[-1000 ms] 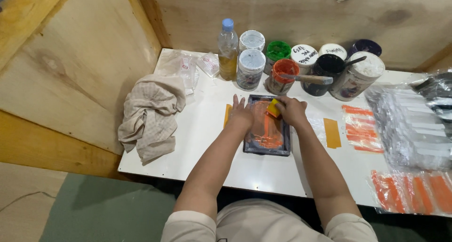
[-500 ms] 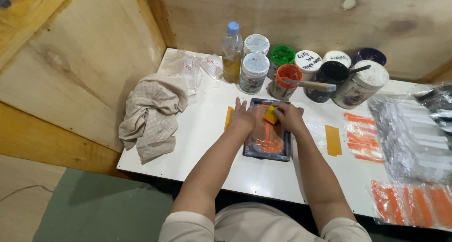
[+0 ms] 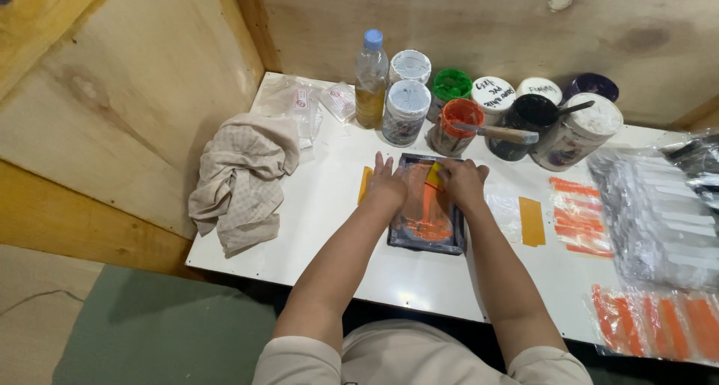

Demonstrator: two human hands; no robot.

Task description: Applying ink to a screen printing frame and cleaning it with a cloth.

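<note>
Frame: small dark rectangular printing frame smeared with orange ink (image 3: 425,205), lying mid-desk, long axis running toward the near edge.
Left hand (image 3: 386,185): fingers spread, pressing the frame's left rim.
Right hand (image 3: 458,183): fingers pinching a small yellow squeegee (image 3: 434,175) (at the frame's far end).

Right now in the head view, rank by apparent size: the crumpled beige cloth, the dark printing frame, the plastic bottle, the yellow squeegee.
1. Crumpled beige cloth
2. Dark printing frame
3. Plastic bottle
4. Yellow squeegee, mostly hidden under the right hand, so its full size is uncertain.

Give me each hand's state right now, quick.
Left hand: open, flat on the dark printing frame.
Right hand: closed on a small yellow squeegee over the orange ink.
</note>
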